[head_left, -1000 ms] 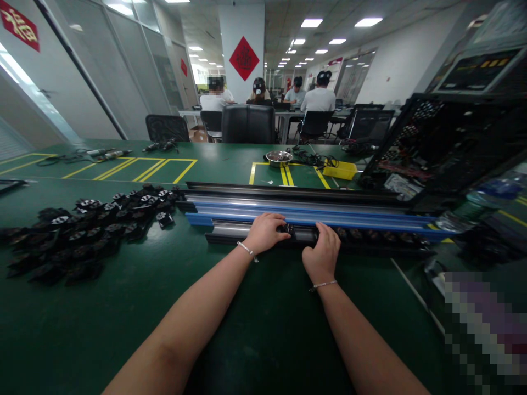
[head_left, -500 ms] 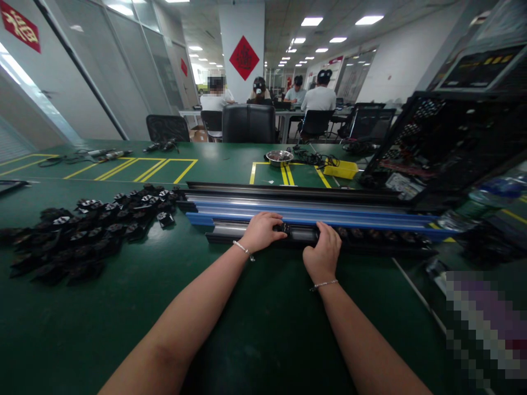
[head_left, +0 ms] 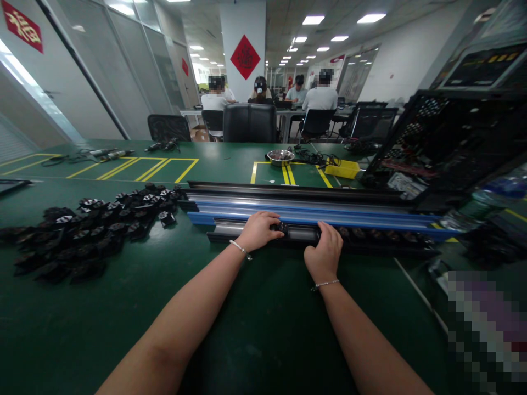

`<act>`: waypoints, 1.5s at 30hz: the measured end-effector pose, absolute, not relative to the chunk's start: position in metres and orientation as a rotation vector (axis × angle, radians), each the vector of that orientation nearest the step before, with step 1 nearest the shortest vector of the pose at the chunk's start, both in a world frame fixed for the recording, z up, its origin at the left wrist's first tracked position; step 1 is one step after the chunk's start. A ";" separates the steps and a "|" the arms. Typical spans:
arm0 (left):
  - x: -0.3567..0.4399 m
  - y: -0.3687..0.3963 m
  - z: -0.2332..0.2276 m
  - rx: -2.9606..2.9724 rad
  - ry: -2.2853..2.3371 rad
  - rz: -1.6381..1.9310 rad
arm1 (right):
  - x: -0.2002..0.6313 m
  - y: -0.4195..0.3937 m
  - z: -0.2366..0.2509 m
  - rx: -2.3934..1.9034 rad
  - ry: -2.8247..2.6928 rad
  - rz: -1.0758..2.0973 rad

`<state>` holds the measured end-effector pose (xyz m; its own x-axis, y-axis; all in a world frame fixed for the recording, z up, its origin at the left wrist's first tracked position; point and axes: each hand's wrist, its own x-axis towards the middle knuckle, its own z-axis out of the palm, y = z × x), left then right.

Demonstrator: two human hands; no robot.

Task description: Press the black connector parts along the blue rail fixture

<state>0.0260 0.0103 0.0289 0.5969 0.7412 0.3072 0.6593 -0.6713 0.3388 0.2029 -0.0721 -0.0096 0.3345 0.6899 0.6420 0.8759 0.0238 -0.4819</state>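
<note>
Lying across the table is a long black channel rail point(head_left: 230, 227), with several small dark parts point(head_left: 374, 235) seated in its right half. My left hand point(head_left: 260, 230) pinches a small black part point(head_left: 282, 229) in the channel between thumb and fingers. Farther right, my right hand point(head_left: 325, 249) is curled over the rail, its fingers on the far side and its thumb toward me. Part of the rail under that hand is hidden. Just behind run blue rails point(head_left: 222, 215) and another black rail point(head_left: 288, 188).
A heap of small black parts point(head_left: 99, 225) covers the table's left side. Farther back are a metal bowl point(head_left: 280, 158), dark cables and a yellow tray point(head_left: 343, 169). An open black computer case point(head_left: 448, 142) and a plastic bottle point(head_left: 481, 203) stand at right.
The left hand has shifted very slightly left along the rail with the small black part. My right hand stays at about the same place on the rail.
</note>
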 end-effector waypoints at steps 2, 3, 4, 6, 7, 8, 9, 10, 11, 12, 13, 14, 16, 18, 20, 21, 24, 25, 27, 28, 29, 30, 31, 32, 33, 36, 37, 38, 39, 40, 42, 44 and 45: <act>0.025 0.010 0.029 2.633 1.171 0.638 | 0.203 -0.072 -0.010 -1.720 -1.415 -0.262; 0.025 0.010 0.029 2.631 1.173 0.637 | 0.203 -0.072 -0.010 -1.722 -1.415 -0.258; 0.024 0.010 0.029 2.629 1.175 0.638 | 0.203 -0.072 -0.010 -1.724 -1.414 -0.254; 0.022 0.011 0.029 2.628 1.175 0.640 | 0.203 -0.072 -0.010 -1.732 -1.411 -0.242; 0.022 0.011 0.030 2.629 1.173 0.639 | 0.202 -0.072 -0.010 -1.737 -1.410 -0.236; 0.021 0.011 0.030 2.631 1.173 0.638 | 0.202 -0.073 -0.010 -1.740 -1.409 -0.231; 0.020 0.011 0.030 2.631 1.174 0.634 | 0.202 -0.073 -0.010 -1.740 -1.408 -0.228; 0.019 0.011 0.031 2.629 1.177 0.630 | 0.202 -0.073 -0.010 -1.737 -1.405 -0.228; 0.018 0.011 0.031 2.627 1.180 0.626 | 0.202 -0.073 -0.010 -1.732 -1.402 -0.230; 0.018 0.011 0.031 2.625 1.183 0.623 | 0.202 -0.073 -0.010 -1.727 -1.400 -0.235; 0.017 0.011 0.031 2.623 1.184 0.622 | 0.202 -0.073 -0.010 -1.723 -1.399 -0.240; 0.016 0.011 0.030 2.622 1.182 0.623 | 0.202 -0.073 -0.010 -1.722 -1.398 -0.245; 0.015 0.011 0.030 2.621 1.179 0.628 | 0.202 -0.073 -0.010 -1.724 -1.403 -0.253; 0.013 0.012 0.029 2.618 1.180 0.630 | 0.202 -0.073 -0.010 -1.721 -1.406 -0.257; 0.011 0.013 0.029 2.614 1.185 0.625 | 0.202 -0.073 -0.010 -1.713 -1.405 -0.257; 0.010 0.014 0.029 2.614 1.186 0.621 | 0.202 -0.073 -0.009 -1.710 -1.404 -0.257; 0.006 0.015 0.029 2.619 1.183 0.611 | 0.202 -0.073 -0.009 -1.713 -1.404 -0.257; 0.005 0.015 0.029 2.621 1.181 0.611 | 0.202 -0.073 -0.009 -1.716 -1.403 -0.256; 0.004 0.015 0.028 2.623 1.175 0.617 | 0.202 -0.073 -0.009 -1.723 -1.404 -0.254; 0.003 0.015 0.028 2.624 1.172 0.622 | 0.202 -0.073 -0.009 -1.726 -1.406 -0.251; 0.002 0.015 0.029 2.625 1.169 0.625 | 0.202 -0.073 -0.009 -1.727 -1.407 -0.248; 0.001 0.015 0.029 2.624 1.169 0.625 | 0.202 -0.073 -0.009 -1.726 -1.407 -0.245; 0.000 0.015 0.029 2.622 1.173 0.622 | 0.202 -0.073 -0.009 -1.723 -1.406 -0.240; 0.000 0.014 0.030 2.618 1.179 0.617 | 0.203 -0.072 -0.010 -1.719 -1.405 -0.235; -0.001 0.014 0.030 2.614 1.185 0.609 | 0.203 -0.072 -0.010 -1.714 -1.404 -0.232; -0.004 0.014 0.033 2.602 1.199 0.585 | 0.203 -0.072 -0.010 -1.703 -1.405 -0.240; -0.005 0.013 0.033 2.600 1.199 0.580 | 0.203 -0.072 -0.010 -1.701 -1.406 -0.246; -0.006 0.013 0.034 2.599 1.198 0.580 | 0.202 -0.072 -0.010 -1.701 -1.407 -0.252; -0.007 0.014 0.034 2.599 1.196 0.584 | 0.202 -0.073 -0.009 -1.703 -1.408 -0.255; -0.008 0.014 0.033 2.600 1.194 0.590 | 0.202 -0.073 -0.009 -1.706 -1.410 -0.256; -0.010 0.014 0.033 2.604 1.192 0.604 | 0.202 -0.073 -0.008 -1.719 -1.413 -0.256; -0.011 0.015 0.032 2.607 1.194 0.609 | 0.202 -0.073 -0.007 -1.737 -1.421 -0.252; -0.012 0.015 0.032 2.607 1.195 0.606 | 0.202 -0.073 -0.007 -1.746 -1.422 -0.249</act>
